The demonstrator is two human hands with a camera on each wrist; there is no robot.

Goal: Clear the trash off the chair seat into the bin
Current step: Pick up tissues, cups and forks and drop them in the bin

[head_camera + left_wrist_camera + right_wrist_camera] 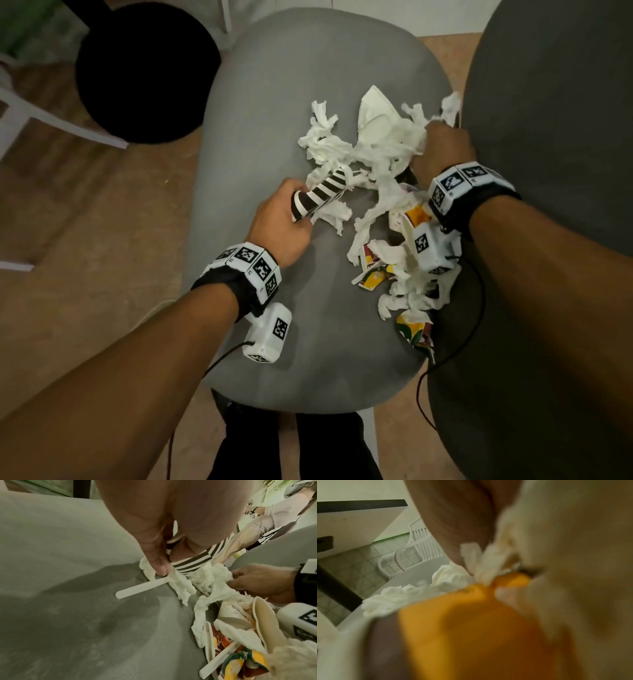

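Trash lies on the grey chair seat (274,120): torn white tissue (376,150), a flattened white cup (373,116) and crushed colourful paper cups (373,267). My left hand (301,212) grips a brown-and-white striped paper cup (325,192) at the pile's left edge. In the left wrist view its fingers (161,563) pinch the striped cup (190,562) with a bit of tissue, above a flat white stick (140,588). My right hand (442,144) is buried in the tissue at the far right, its fingers curled round a wad (217,577). The black bin (147,72) stands on the floor to the far left.
A darker grey seat (548,102) adjoins the chair on the right. A white chair frame (20,113) stands on the wooden floor at the left. My legs (291,445) are at the seat's near edge. Sensor cables hang from both wrists. A second white stick (221,657) lies among the colourful cups.
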